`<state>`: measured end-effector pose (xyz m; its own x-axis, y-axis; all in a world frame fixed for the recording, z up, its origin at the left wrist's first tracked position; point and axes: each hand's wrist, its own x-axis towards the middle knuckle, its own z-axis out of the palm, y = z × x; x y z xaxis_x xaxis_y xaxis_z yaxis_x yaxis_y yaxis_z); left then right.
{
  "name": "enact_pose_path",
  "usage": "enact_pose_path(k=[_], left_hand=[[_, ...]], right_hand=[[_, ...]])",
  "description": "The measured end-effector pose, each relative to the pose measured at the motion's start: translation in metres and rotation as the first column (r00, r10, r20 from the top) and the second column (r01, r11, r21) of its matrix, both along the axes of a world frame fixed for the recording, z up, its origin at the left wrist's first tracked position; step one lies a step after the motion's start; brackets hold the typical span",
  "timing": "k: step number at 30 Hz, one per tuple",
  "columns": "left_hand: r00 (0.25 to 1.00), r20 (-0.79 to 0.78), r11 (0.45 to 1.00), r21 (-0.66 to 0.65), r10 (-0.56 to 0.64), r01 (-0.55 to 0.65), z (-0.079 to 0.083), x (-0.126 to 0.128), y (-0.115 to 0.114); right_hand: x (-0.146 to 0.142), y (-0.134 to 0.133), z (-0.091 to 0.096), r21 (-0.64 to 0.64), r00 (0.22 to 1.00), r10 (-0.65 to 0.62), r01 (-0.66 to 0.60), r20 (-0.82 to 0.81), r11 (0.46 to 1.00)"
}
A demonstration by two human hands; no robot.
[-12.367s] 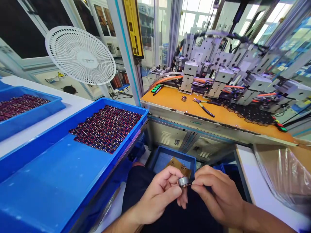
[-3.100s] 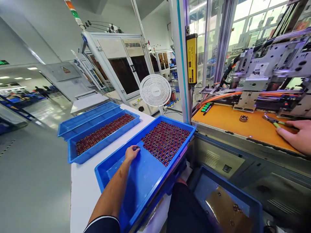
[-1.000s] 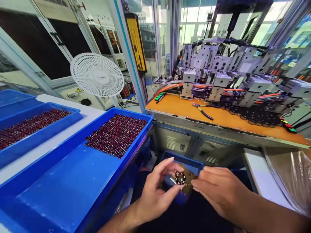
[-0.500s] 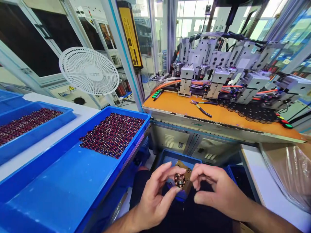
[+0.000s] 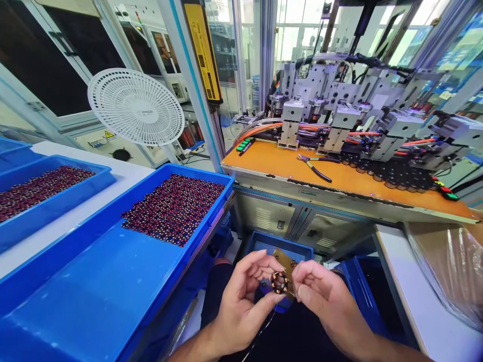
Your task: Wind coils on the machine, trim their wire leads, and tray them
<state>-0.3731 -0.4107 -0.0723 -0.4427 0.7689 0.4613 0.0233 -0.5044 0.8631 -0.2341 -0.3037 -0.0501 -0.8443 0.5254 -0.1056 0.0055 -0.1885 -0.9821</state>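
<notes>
Lower centre now, left hand [image 5: 245, 299] pinches a wound stator [image 5: 274, 283]; right hand [image 5: 324, 296], grip together, seemingly pinches its wire [image 5: 291, 293]. Wire-working, likely; next calls for steadiness!

From the middle of the view, a round white fan [image 5: 136, 108] stands at 10 o'clock, with a small yellow warning sign [image 5: 109, 134] near its lower left edge and a big cabinet [image 5: 33, 60] with dark panels behind it. At 11 o'clock a long yellow device [image 5: 205, 55] is beside a metal post [image 5: 190, 70] which has a turquoise stripe. At 2 o'clock some grey machine units [image 5: 341, 118] stand on the orange tabletop [image 5: 264, 156], and between 3 and 4 o'clock there is crinkled clear plastic [image 5: 449, 271].
</notes>
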Motion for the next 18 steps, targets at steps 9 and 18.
enact_pose_path(k=[9,18], left_hand=[[0.943,0.281,0.976,-0.072,-0.18,0.207,0.002,-0.002,-0.001],[0.91,0.326,0.951,-0.088,-0.254,0.297,0.004,-0.003,0.005]], right_hand=[[0.0,-0.004,-0.004,0.051,0.999,-0.028,0.029,-0.031,0.998],[0.001,0.006,0.021,0.274,0.994,0.032,-0.059,0.102,0.96]])
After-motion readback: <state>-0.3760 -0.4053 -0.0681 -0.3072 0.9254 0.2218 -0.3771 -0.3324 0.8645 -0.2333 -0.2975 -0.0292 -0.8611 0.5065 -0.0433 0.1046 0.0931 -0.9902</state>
